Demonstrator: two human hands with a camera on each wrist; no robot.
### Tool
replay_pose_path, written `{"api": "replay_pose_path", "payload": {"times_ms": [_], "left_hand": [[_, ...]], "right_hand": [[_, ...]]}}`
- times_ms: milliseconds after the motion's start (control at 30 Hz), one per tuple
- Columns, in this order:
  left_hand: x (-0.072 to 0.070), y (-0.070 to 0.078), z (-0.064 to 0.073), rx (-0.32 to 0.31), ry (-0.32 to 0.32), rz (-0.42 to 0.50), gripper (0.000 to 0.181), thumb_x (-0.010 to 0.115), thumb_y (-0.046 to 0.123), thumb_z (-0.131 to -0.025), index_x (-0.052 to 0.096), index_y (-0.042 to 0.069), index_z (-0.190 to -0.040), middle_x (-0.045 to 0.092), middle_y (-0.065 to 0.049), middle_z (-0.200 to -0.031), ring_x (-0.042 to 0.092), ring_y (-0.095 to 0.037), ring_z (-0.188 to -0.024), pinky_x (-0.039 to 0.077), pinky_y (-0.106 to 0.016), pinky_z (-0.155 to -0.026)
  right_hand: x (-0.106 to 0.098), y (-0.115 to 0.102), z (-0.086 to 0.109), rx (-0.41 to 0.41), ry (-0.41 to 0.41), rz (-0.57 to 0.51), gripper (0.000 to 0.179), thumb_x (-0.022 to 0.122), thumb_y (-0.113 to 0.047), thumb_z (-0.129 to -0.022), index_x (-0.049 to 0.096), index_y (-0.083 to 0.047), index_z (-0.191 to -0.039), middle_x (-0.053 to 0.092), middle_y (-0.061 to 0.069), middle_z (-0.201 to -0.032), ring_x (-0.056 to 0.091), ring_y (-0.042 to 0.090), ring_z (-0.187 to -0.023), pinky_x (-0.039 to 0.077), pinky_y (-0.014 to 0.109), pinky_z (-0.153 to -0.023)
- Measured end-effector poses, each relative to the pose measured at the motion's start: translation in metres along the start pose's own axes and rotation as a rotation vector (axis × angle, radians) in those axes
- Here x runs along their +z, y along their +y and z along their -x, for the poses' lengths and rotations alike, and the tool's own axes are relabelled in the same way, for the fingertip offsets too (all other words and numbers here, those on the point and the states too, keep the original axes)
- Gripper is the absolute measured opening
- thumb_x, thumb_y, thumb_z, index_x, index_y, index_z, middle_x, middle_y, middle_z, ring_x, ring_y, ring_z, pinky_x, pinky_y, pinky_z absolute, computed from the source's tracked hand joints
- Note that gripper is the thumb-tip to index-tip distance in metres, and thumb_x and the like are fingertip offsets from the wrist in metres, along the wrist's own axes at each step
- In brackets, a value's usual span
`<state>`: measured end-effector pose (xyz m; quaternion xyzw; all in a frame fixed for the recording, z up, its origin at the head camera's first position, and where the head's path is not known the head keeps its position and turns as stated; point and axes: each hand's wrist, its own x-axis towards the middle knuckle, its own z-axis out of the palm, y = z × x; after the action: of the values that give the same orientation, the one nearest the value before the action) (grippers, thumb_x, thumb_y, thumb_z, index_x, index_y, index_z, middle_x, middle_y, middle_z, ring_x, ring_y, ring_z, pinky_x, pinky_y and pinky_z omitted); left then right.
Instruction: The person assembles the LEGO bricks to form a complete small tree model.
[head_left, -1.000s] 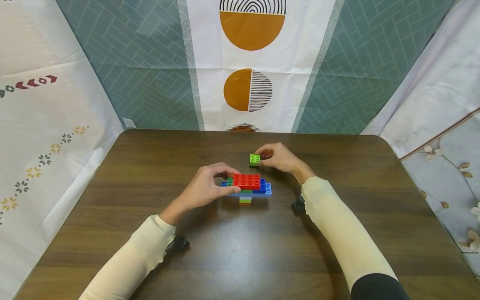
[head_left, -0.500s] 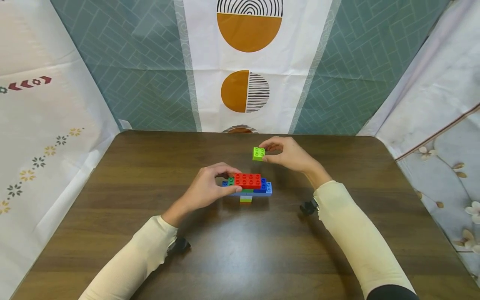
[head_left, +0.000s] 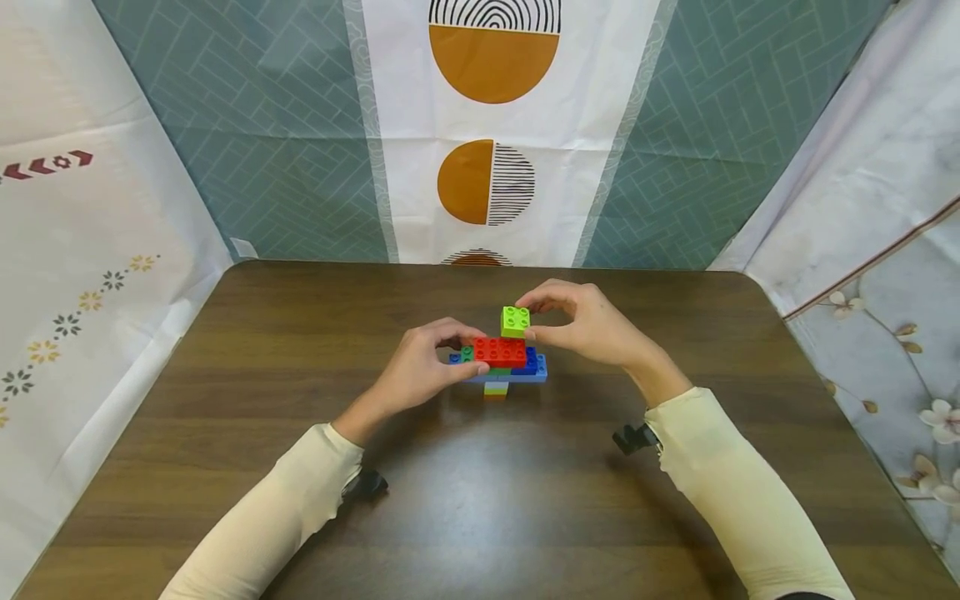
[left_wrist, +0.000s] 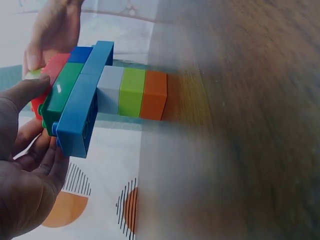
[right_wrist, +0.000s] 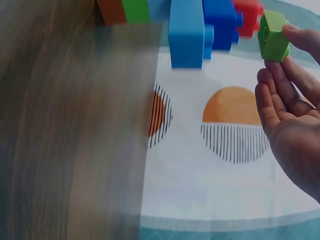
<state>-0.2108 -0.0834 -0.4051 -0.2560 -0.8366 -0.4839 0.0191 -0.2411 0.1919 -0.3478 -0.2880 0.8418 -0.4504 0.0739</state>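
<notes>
A stack of toy building bricks stands on the wooden table. Its narrow column has an orange brick (left_wrist: 154, 96) at the bottom, then a lime one (left_wrist: 131, 93) and a pale one (left_wrist: 109, 90). Long light blue bricks (left_wrist: 80, 122) span the column, with green (left_wrist: 65, 87) and dark blue bricks (right_wrist: 218, 25) over them. On top sits a red brick (head_left: 499, 352). My left hand (head_left: 415, 367) grips the stack at its left end, thumb and fingers on opposite sides. Pinched by my right hand (head_left: 588, 323), a lime green brick (head_left: 515, 322) hangs close over the red one.
The brown table (head_left: 480, 517) runs back to a patterned cloth (head_left: 300, 133) hanging behind it. White printed cloths hang at left (head_left: 67, 250) and right (head_left: 885, 217). Dark wrist cameras sit under the left sleeve (head_left: 285, 500) and right sleeve (head_left: 742, 492).
My right hand first lifts the lime green brick farther from me, then brings it back toward me over the red brick. My left hand keeps its grip on the stack.
</notes>
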Motion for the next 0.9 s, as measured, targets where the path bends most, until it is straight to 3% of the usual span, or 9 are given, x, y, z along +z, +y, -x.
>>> {"api": "replay_pose_path", "payload": {"times_ms": [567,900], "left_hand": [[0.004,-0.004,-0.007,0.000,0.017,0.013,0.036,0.088,0.023,-0.084,0.076,0.011,-0.115,0.072,-0.002,-0.105,0.066,-0.017,-0.093,0.060,-0.043,-0.093],[0.005,-0.003,-0.008,-0.001,0.018,0.007,0.038,0.087,0.024,-0.084,0.075,0.009,-0.117,0.073,-0.004,-0.108,0.067,-0.018,-0.094,0.060,-0.044,-0.093]], "right_hand": [[0.014,-0.002,0.007,0.003,-0.025,-0.013,0.033,0.078,-0.016,-0.092,0.071,-0.016,-0.124,0.069,0.000,-0.122,0.058,0.021,-0.115,0.045,0.053,-0.111],[0.021,-0.002,0.006,-0.003,-0.017,0.014,0.032,0.078,-0.017,-0.092,0.072,-0.016,-0.123,0.069,0.000,-0.120,0.059,0.036,-0.116,0.050,0.047,-0.102]]}}
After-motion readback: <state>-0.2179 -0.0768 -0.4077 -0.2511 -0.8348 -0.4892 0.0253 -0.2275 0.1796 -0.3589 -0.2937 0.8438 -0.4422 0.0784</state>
